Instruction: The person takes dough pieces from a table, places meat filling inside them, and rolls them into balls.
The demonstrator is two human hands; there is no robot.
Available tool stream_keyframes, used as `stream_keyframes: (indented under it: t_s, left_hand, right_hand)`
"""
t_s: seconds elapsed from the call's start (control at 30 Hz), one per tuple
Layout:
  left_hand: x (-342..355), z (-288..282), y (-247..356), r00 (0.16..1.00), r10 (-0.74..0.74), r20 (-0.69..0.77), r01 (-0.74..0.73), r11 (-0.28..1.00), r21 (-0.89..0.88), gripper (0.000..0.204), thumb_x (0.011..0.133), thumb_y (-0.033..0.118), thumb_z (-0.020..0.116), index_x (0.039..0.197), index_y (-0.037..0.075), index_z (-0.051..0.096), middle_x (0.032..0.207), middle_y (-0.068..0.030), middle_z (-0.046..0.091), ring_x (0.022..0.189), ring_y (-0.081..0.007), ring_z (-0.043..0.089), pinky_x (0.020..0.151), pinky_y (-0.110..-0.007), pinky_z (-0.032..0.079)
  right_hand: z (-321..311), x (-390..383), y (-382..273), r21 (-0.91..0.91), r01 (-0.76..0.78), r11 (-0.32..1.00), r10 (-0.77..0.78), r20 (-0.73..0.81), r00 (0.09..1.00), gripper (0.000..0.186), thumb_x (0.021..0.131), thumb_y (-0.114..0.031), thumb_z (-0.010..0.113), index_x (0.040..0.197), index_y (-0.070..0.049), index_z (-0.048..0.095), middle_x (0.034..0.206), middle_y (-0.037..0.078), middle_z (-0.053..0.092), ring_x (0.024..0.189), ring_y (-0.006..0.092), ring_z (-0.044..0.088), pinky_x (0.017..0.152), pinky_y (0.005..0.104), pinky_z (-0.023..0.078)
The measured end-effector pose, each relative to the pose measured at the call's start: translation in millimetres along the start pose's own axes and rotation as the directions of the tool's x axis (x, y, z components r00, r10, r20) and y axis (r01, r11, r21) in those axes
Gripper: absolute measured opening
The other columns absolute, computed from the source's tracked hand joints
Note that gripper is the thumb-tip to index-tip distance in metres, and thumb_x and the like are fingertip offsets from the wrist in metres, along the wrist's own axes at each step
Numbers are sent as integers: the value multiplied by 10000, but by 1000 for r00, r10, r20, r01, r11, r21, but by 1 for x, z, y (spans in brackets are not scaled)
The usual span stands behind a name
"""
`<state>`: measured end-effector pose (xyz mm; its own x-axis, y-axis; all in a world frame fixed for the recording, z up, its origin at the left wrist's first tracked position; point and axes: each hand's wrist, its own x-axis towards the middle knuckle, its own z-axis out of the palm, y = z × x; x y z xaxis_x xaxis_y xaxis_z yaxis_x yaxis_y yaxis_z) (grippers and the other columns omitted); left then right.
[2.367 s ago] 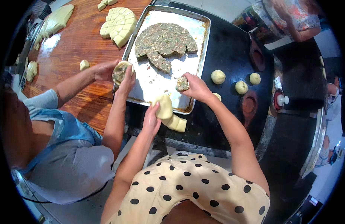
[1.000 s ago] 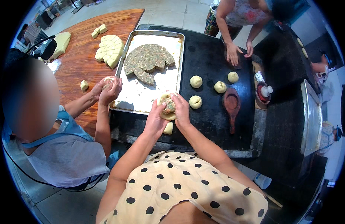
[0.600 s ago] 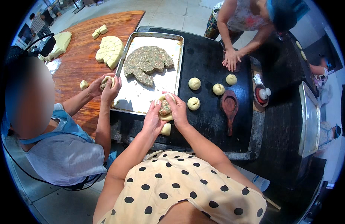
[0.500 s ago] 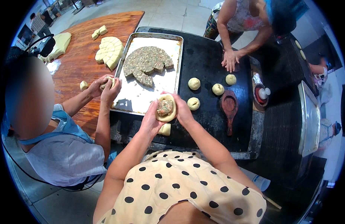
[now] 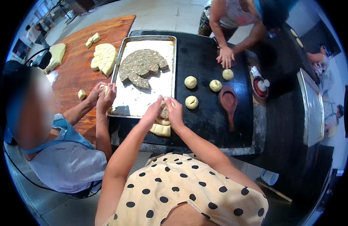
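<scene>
Between my two hands is a round of pale dough with a lump of speckled filling in its middle. My left hand wraps its left side, and my right hand wraps the other. The fingertips of both hands come together at the far edge, hiding part of the dough. Just below lie cut dough pieces on the black tabletop. A metal tray beyond my left hand carries a big slab of the same filling.
Several closed dough balls sit right of my hands, near a wooden mold. At left a co-worker's hands hold dough over a wooden table; across, another person's hands press down. A second tray is at far right.
My fingers have drawn together over the far edge of the dough, covering more of the filling. The whole view has shifted slightly, and more of the cut dough pieces shows.
</scene>
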<state>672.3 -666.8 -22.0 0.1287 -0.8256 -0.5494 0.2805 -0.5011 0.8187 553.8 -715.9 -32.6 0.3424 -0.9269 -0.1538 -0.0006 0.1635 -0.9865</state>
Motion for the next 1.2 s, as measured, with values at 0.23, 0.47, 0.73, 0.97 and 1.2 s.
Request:
stream_keyframes:
  t_s: [0.23, 0.47, 0.73, 0.97, 1.2]
  left_hand:
    - [-38, 22, 9, 936, 158, -316, -299, 832, -468, 507, 1015, 480, 482, 1280, 50, 523, 1192, -85, 612, 1090, -188, 622, 898, -340, 529]
    - [-44, 12, -5, 949, 15, -314, -211, 770, -602, 534, 991, 518, 496, 1270, 64, 534, 1164, -97, 629, 1088, -198, 641, 913, -348, 535]
    - [-31, 18, -19, 839, 266, -475, -342, 937, -78, 361, 1041, 318, 469, 1091, 6, 643, 883, -19, 616, 761, -100, 534, 659, -275, 438]
    - [-43, 27, 31, 887, 358, -293, -412, 899, -149, 503, 1039, 446, 445, 1304, 30, 545, 1111, -65, 619, 970, -134, 578, 826, -306, 488]
    - [-49, 6, 1, 912, 225, -344, -391, 730, -561, 488, 992, 480, 534, 1225, 51, 541, 1111, -69, 621, 973, -166, 653, 831, -324, 541]
  right_hand:
    - [39, -28, -34, 269, 147, 952, -122, -106, 987, 347, 1049, -287, 455, 1178, 8, 582, 1183, 84, 612, 1117, 147, 542, 997, 293, 403]
    - [22, -20, -28, 222, -79, 972, 32, 207, 978, 345, 1030, -292, 493, 1118, 7, 640, 1128, 93, 651, 1075, 153, 580, 985, 291, 411]
    - [29, -34, -31, -244, 288, 926, -292, 18, 956, 220, 954, -139, 569, 1086, -17, 697, 1042, 134, 711, 962, 234, 678, 862, 329, 508]
    - [22, -20, -32, 412, 129, 902, -93, -107, 990, 276, 1002, -161, 533, 1182, 19, 640, 1143, 105, 683, 1077, 212, 627, 959, 320, 465]
    - [36, -38, -47, 226, 110, 968, -150, 167, 974, 451, 1049, -307, 408, 1315, 35, 535, 1298, 139, 589, 1251, 207, 516, 1095, 321, 339]
